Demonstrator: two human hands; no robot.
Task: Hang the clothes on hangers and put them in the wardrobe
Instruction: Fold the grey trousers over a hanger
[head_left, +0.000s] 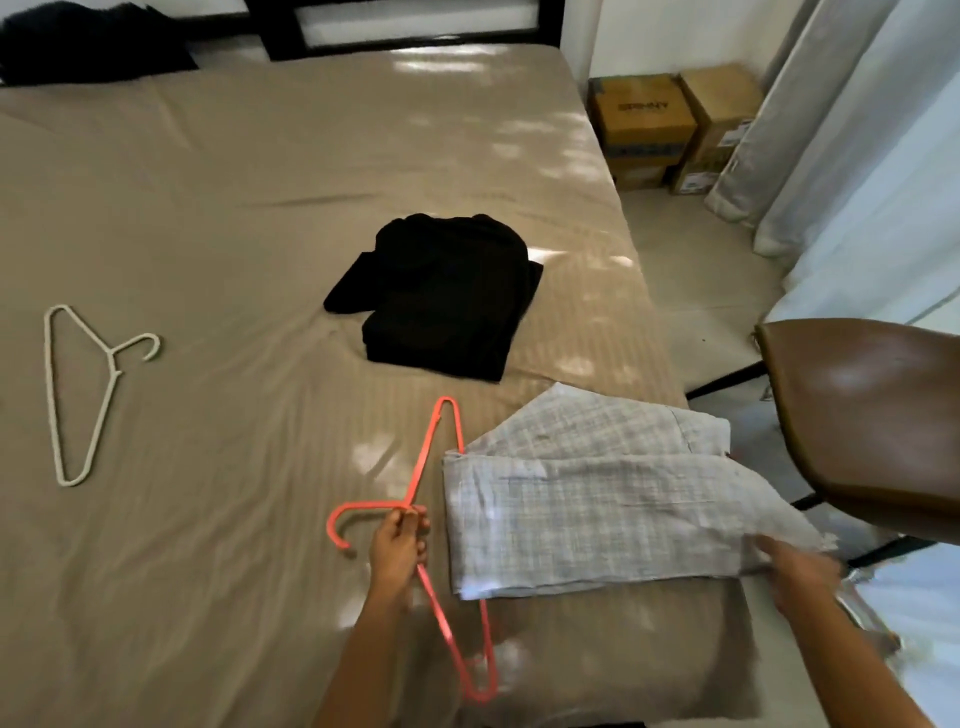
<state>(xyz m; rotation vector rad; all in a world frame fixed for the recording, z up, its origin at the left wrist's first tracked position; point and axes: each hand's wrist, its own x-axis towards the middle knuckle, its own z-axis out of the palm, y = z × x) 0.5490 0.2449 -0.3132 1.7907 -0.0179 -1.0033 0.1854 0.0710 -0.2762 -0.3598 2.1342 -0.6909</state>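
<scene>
Gripping the orange plastic hanger (425, 457) by its neck, the left hand (399, 543) gets ready. The blurry right hand (800, 571), fingers unclear, touches the folded grey checked cloth (582, 509) by the right edge of the tan bed (208, 208). Next, it likely needs unfolding.

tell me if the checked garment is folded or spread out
Folded: the checked garment lies on the bed in stacked layers, with the right hand at its corner. It is not on the orange hanger.

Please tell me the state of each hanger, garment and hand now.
orange hanger: bare, gripped at the neck by left hand
white hanger: bare, lying flat on bed
black garment: folded, on bed
checked garment: folded, on bed
right hand: at checked garment's corner, grip blurred
</scene>
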